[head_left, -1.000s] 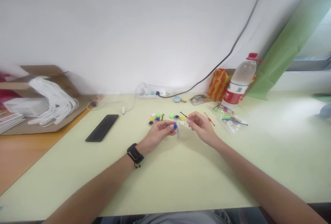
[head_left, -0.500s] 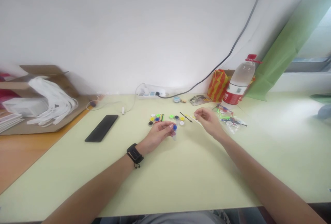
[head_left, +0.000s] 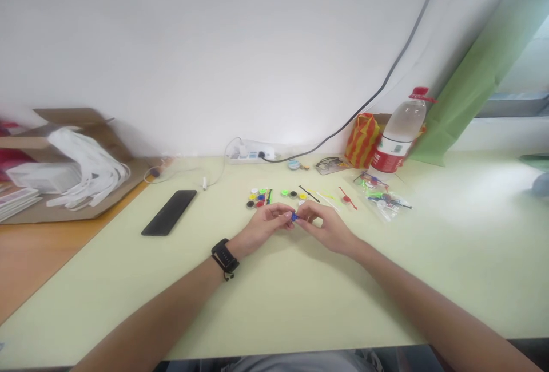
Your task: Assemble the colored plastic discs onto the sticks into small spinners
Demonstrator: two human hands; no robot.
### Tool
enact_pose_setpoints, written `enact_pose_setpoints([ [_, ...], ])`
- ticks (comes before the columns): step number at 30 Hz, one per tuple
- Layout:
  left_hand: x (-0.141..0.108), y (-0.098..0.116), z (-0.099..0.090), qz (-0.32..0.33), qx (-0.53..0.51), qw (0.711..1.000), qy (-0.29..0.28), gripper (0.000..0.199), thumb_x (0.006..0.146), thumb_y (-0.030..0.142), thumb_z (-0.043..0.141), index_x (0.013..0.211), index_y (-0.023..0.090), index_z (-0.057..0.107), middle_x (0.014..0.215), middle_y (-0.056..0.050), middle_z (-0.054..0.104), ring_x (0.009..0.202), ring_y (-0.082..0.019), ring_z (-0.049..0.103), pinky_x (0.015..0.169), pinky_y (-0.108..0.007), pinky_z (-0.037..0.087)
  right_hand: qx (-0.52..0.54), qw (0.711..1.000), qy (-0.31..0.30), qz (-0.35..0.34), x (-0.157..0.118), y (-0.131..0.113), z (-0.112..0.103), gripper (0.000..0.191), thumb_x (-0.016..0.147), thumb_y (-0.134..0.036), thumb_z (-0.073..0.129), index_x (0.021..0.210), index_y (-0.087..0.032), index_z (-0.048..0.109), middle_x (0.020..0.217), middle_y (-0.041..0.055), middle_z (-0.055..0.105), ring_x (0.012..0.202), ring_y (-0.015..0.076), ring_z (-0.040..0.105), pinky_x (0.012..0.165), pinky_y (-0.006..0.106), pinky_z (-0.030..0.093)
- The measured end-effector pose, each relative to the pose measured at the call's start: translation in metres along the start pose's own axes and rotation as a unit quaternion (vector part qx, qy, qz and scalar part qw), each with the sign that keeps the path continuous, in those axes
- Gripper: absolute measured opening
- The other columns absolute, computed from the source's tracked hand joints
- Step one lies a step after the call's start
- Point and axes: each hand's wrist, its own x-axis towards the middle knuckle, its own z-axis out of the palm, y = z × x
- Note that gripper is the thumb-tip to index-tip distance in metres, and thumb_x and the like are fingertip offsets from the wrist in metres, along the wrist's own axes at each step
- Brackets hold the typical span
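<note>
- Blue piece (head_left: pixel 294 217) is in our fingers, just above the near middle of the table (head_left: pixel 266 303).
- With our left hand (head_left: pixel 268 224), we pinch it between thumb and fingers.
- With our right hand (head_left: pixel 325 226), we have thumb and fingertips closed on its right side, so our hands nearly meet.
- Just beyond our hands we have two groups of coloured discs, the left group (head_left: pixel 257 197) and the right group (head_left: pixel 293 194).
- Right of these lie a black stick (head_left: pixel 309 193) and, farther right, a red stick (head_left: pixel 347 198).
- Farther right we see a clear bag (head_left: pixel 387 210) of coloured parts, with the bottle (head_left: pixel 398 137) upright behind it, beside a striped bag (head_left: pixel 363 141).
- Well to our left lies a black slab (head_left: pixel 169 213).
- By the wall we have a power strip (head_left: pixel 252 154).
- Our left wrist wears a black watch (head_left: pixel 225 255).
</note>
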Motion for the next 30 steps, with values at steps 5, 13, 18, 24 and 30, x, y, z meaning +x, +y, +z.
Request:
enact_pose_setpoints([
  [5,0.000,0.001,0.002,0.001,-0.021,1.000,0.017,0.031,0.086,0.039,0.079,0.105,0.015,0.074,0.089,-0.007,0.072,0.080,-0.015,0.066,0.080,-0.028,0.052,-0.005,0.999,0.051,-0.012,0.000,0.003,-0.003,0.030,0.093,-0.037,0.063,0.122,-0.027,0.059,0.095,0.0051,0.069,0.078,0.0202,0.062,0.073,0.037,0.052],
  [13,0.002,-0.001,-0.001,0.015,-0.043,0.998,0.053,0.034,0.082,0.040,0.082,0.104,0.015,0.076,0.084,-0.005,0.071,0.080,-0.016,0.066,0.083,-0.031,0.053,0.023,0.998,0.014,0.055,-0.002,0.001,-0.009,0.046,0.100,-0.052,0.051,0.066,-0.022,0.061,0.064,0.0018,0.056,0.059,0.0163,0.051,0.062,0.033,0.042],
  [18,0.002,-0.002,-0.002,0.012,-0.041,0.998,0.048,0.033,0.083,0.040,0.081,0.104,0.014,0.075,0.086,-0.005,0.071,0.080,-0.015,0.066,0.084,-0.031,0.054,0.017,0.998,0.022,0.055,0.002,0.001,-0.012,0.055,0.100,-0.057,0.049,0.058,-0.021,0.047,0.057,-0.0013,0.046,0.054,0.0138,0.043,0.057,0.031,0.035],
  [24,0.000,-0.001,0.000,0.011,-0.032,0.999,0.025,0.033,0.085,0.038,0.080,0.107,0.013,0.074,0.089,-0.006,0.071,0.080,-0.015,0.066,0.083,-0.031,0.054,0.034,0.999,0.039,0.017,0.003,0.005,-0.004,0.028,0.093,-0.049,0.065,0.096,-0.023,0.056,0.084,0.0001,0.058,0.069,0.0143,0.053,0.064,0.029,0.047],
  [30,0.000,0.000,0.002,0.004,-0.033,0.999,0.004,0.034,0.084,0.038,0.081,0.107,0.013,0.074,0.092,-0.007,0.072,0.082,-0.016,0.067,0.083,-0.031,0.053,0.031,0.999,0.021,0.009,0.001,0.008,-0.003,0.019,0.095,-0.040,0.064,0.101,-0.023,0.058,0.088,0.0015,0.063,0.073,0.0152,0.059,0.068,0.030,0.050],
])
